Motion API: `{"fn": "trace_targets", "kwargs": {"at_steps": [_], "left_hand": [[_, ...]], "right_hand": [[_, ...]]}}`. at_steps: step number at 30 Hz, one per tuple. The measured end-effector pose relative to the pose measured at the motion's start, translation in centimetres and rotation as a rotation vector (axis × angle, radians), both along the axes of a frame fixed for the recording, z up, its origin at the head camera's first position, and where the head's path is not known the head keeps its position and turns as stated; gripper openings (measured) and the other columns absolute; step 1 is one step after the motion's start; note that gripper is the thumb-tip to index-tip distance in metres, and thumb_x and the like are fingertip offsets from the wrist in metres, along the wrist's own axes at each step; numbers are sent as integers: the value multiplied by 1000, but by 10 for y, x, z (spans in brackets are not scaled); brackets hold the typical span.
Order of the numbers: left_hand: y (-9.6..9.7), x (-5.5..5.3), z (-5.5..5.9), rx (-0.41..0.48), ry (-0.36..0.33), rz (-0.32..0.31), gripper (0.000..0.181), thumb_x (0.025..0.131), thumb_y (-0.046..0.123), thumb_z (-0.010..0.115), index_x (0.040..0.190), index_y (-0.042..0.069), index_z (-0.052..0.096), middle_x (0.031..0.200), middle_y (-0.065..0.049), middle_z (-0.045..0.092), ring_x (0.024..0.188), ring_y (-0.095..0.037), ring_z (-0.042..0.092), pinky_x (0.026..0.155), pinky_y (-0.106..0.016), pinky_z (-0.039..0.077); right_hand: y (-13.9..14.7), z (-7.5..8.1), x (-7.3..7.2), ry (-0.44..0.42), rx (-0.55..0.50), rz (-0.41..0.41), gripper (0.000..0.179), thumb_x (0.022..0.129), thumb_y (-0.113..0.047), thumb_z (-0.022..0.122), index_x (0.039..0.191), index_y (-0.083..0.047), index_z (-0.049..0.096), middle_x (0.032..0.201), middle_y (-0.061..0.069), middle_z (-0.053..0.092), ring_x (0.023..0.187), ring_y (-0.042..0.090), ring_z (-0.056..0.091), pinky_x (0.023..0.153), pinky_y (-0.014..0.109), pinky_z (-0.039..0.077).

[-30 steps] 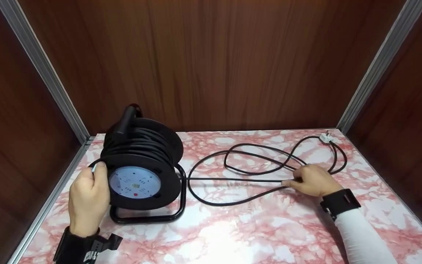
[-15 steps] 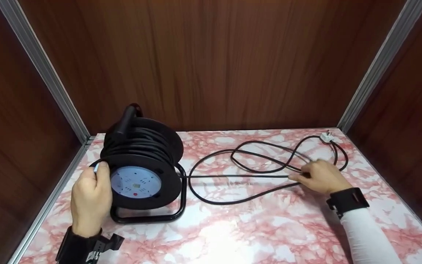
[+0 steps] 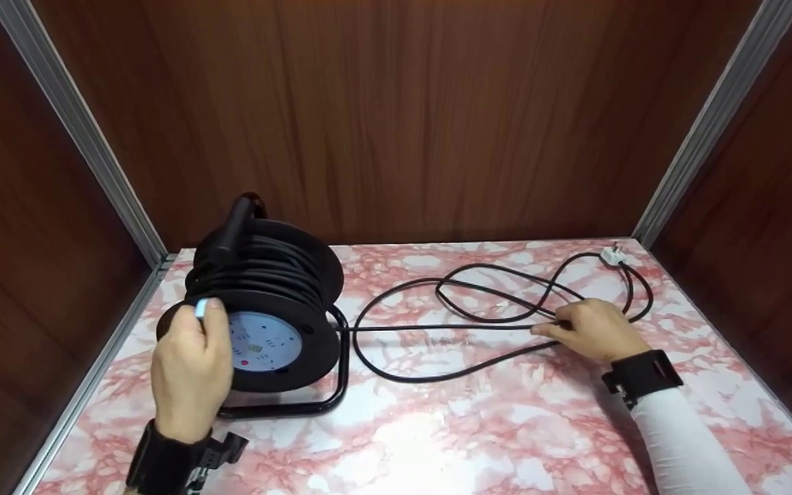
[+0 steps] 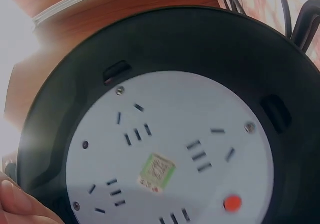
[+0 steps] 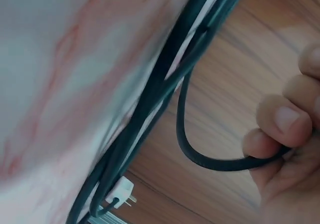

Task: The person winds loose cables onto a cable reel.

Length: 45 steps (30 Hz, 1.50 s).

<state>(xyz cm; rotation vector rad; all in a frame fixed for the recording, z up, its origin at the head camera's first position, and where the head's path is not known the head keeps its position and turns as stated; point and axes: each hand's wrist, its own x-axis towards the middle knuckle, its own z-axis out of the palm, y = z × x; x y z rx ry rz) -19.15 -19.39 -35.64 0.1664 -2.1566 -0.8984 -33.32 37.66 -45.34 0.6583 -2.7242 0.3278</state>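
A black cable reel [image 3: 320, 344] with a pale socket face [image 4: 180, 114] stands on its tubular frame at the left. At its near face my left hand [image 3: 193, 371] grips a small knob; a light-blue bit of it [image 3: 201, 308] shows between thumb and fingers. Farther right, my right hand [image 3: 599, 330] holds the black cable [image 3: 437, 328] that runs from the reel. In the right wrist view curled fingers [image 5: 285, 119] close round a bend of that cable. Loose loops lie around the right hand, ending in a white plug [image 3: 613, 256] near the back right corner.
Brown wood panels [image 3: 396, 124] rise at the back and both sides, joined by grey metal corner posts [image 3: 716, 117]. The red-and-white marbled table [image 3: 423, 440] lies beneath everything. The reel's carry handle [image 3: 236, 227] sticks up above the wound cable.
The left hand has moved right across the reel's face, and the face has turned slightly. The right hand shifted right, then slightly back left; the loops beside it moved a little.
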Motion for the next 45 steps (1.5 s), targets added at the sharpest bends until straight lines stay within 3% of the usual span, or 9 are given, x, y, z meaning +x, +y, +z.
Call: {"fn": "trace_targets", "kwargs": {"at_steps": [13,16,21,23,31,33,37,39,45], "left_hand": [[33,-5,-4,-137,96,-36,38,108,27,53,78,6,47,54,-9,43,49,-44,55,47,-58,39],[35,-5,-6,-159,112,-42,38,108,26,53,78,5,46,55,-8,44,47,-42,55,46,-57,40],[35,-5,-8,-171,124,-44,38,109,24,52,77,6,45,53,-5,41,44,-37,52,43,-53,40],[35,-5,-9,-172,126,-43,38,109,24,53,77,6,45,53,-5,40,43,-37,51,43,-53,39],[46,-4,-14,-203,123,-63,37,108,27,54,78,7,45,51,-5,41,42,-37,51,41,-54,38],[49,-4,-16,-222,129,-70,37,108,27,54,78,7,45,50,-4,40,40,-35,48,40,-54,37],[53,-5,-19,-252,144,-77,38,107,28,54,76,9,44,49,-2,36,38,-31,44,38,-52,35],[55,-5,-20,-261,148,-83,37,107,27,54,76,9,44,49,-1,35,38,-30,43,38,-51,35],[59,-5,-23,-289,165,-97,37,106,27,55,76,10,43,48,0,33,37,-31,42,37,-49,33]], "right_hand": [[-13,-2,2,-113,14,58,47,97,-66,64,67,-32,54,59,-16,44,57,9,47,60,35,41],[-16,0,2,-62,-8,71,46,97,-64,65,67,-32,53,58,-16,43,56,9,46,59,35,41],[-18,5,0,162,-34,70,47,95,-57,74,68,-29,48,61,-14,43,58,13,47,60,39,41],[-17,5,0,196,-24,75,48,94,-56,76,68,-28,47,62,-13,43,58,14,47,60,40,41],[-9,1,3,-148,33,43,53,95,-68,67,62,-29,50,55,-14,42,52,10,44,55,34,39],[-10,2,3,-120,23,45,52,96,-68,65,62,-31,51,55,-15,42,52,10,45,56,35,40],[-16,8,3,66,-8,55,48,95,-64,70,65,-31,52,55,-15,43,52,11,46,56,39,42],[-18,9,4,98,-3,54,49,94,-64,71,66,-29,51,54,-14,42,52,11,46,55,40,42],[-14,3,4,-110,58,-4,57,92,-74,64,62,-28,51,56,-12,44,53,11,46,56,37,41]]}}
